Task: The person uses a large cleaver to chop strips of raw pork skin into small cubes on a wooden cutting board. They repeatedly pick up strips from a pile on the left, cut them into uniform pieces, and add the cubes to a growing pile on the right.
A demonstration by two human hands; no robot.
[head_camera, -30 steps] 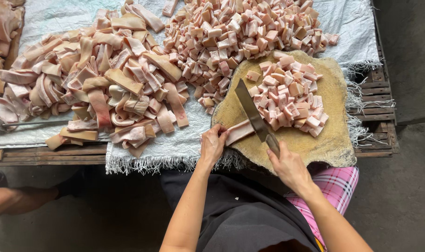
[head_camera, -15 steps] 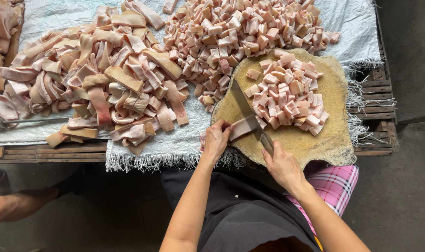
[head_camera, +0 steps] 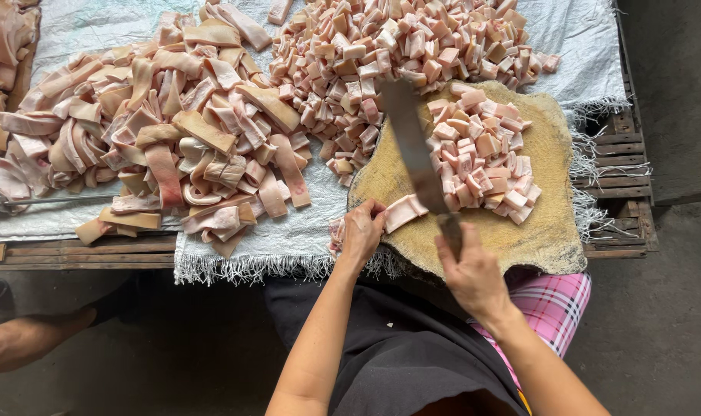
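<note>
The right hand (head_camera: 473,273) is clenching the handle of a long cleaver (head_camera: 412,146), whose blurred blade is running up toward the upper middle of the frame, over the round wooden chopping block (head_camera: 550,223). The left hand (head_camera: 362,231) is pressing down on a pale pink strip of pork skin and fat (head_camera: 404,212), fingers curled over its near end; the strip is lying at the lower left of the block, just beside the blade.

To the right of the blade, a heap of cut cubes (head_camera: 485,158) is sitting on the block. A larger mound of cubes (head_camera: 389,54) is filling the upper centre, and a pile of long uncut strips (head_camera: 173,131) is spreading across the left, all on a white woven sheet (head_camera: 266,246) covering the slatted bench (head_camera: 81,254).

The strip looks soft, floppy and greasy, so it is likely sliding easily under pressure. The end away from the blade, pinned flat with tucked fingertips, seems the safest place to hold it. At the lower left, another person's foot (head_camera: 27,339) is showing on the floor.
</note>
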